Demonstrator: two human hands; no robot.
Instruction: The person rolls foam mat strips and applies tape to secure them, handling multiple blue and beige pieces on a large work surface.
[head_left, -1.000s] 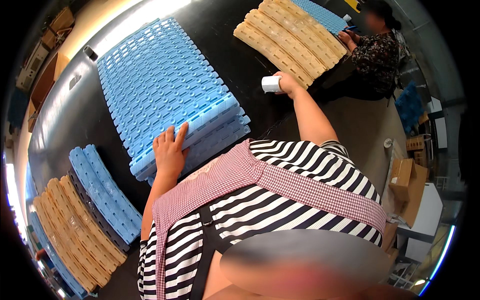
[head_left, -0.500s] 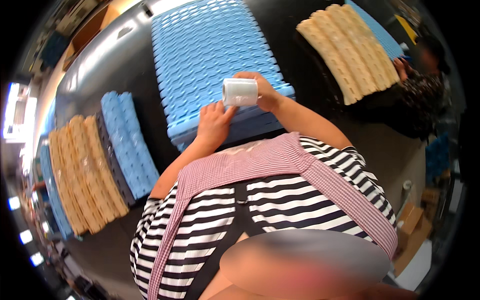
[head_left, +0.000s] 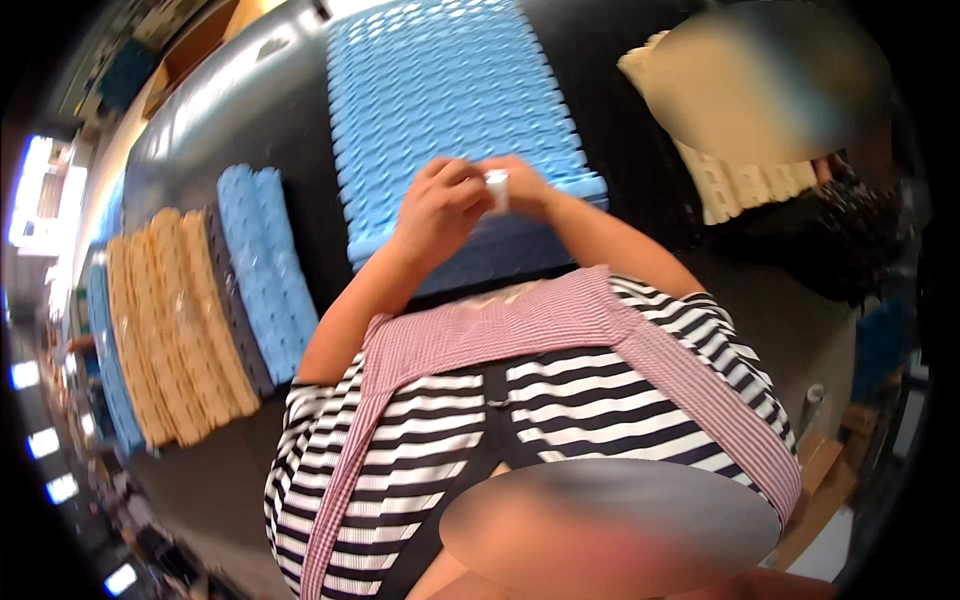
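Note:
Both my hands meet over the near edge of a light-blue bumpy foam mat [head_left: 455,90]. The mat lies flat, with blue layers under its near edge. My right hand [head_left: 522,188] is closed round a roll of clear film [head_left: 496,190], now mostly covered by fingers. My left hand [head_left: 440,208] is closed too, its fingers curled in against the roll's left side. What those left fingers pinch, if anything, is too small to make out.
On the dark table [head_left: 290,110], rolled blue mats [head_left: 265,275] and several beige rolls [head_left: 180,330] lie at left, with a dark-grey strip [head_left: 237,310] between. At right are beige mats [head_left: 715,185] beside another person's sleeve [head_left: 860,210]. Cardboard boxes [head_left: 815,480] stand lower right.
My left hand has risen from the mat's edge to the roll and curled its fingers. The roll has turned and is more hidden between my hands. The whole view has shifted slightly.

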